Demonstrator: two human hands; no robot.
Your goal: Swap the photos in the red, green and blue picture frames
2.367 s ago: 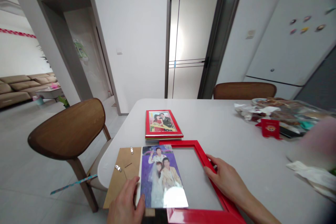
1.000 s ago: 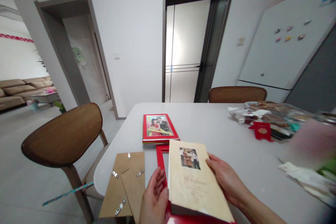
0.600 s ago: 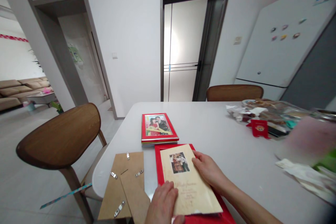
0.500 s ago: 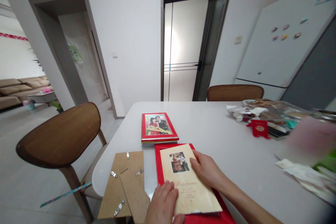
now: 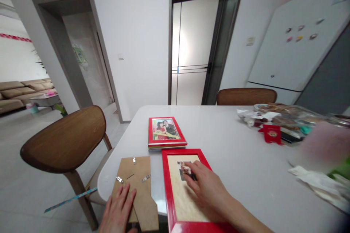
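Observation:
A red picture frame [image 5: 170, 193] lies flat on the table in front of me, with a cream paper insert [image 5: 182, 200] inside its border. A small printed photo shows near the insert's top, partly covered by my right hand [image 5: 210, 187]. That hand has its fingers bent and its thumb apart; it holds nothing, and whether the fingertips touch the paper I cannot tell. My left hand [image 5: 118, 207] rests with outstretched fingers on the brown backing board [image 5: 140, 169], left of the frame. This board has metal clips and a stand leg.
Behind the frame sits a small stack topped by a red-framed couple picture [image 5: 166, 133]. Food packages [image 5: 284, 114], a red packet [image 5: 272, 134] and crumpled tissue [image 5: 314, 185] lie at the right. Wooden chairs [image 5: 65, 140] stand left and behind the white table [image 5: 218, 131].
The cream insert, earlier lying over the frame between both hands, now sits within its red border. My left hand has moved left onto the backing board; my right hand has released the insert's edge.

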